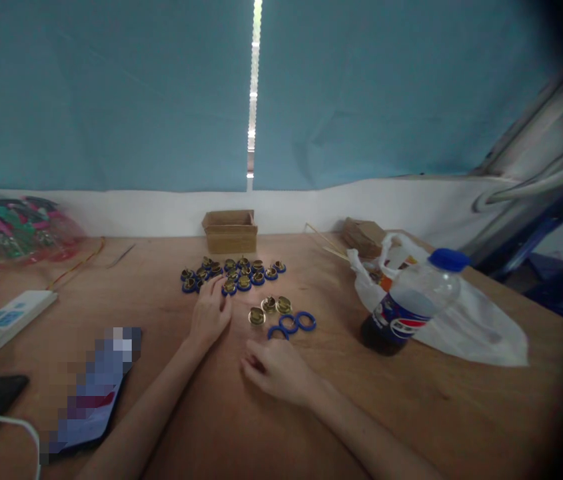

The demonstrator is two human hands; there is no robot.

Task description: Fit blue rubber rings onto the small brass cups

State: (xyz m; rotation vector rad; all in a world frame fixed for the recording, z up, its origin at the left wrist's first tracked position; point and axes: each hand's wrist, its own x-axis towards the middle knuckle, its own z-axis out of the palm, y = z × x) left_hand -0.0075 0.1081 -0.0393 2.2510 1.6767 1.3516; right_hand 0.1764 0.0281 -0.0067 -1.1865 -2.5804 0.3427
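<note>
My left hand (211, 313) lies on the table with its fingers stretched forward, touching the near edge of a group of several round brass-coloured pieces seated in blue rings (244, 283). Nothing shows in its grasp. Loosely bent, my right hand (281, 375) rests closer to me, its thumb and forefinger apart and no object visible between them. Just beyond it lie three loose blue rings (306, 321), the nearest partly behind the hand. Three brass-coloured round pieces without blue rings (256, 316) sit between the rings and the larger group.
A small open cardboard box (231, 239) stands behind the group. To the right are a cola bottle (414, 308), a white plastic bag (481, 337) and another cardboard box (364, 235). On the left lie a phone (94, 393), a power strip (16, 319) and bagged colourful items (16, 230).
</note>
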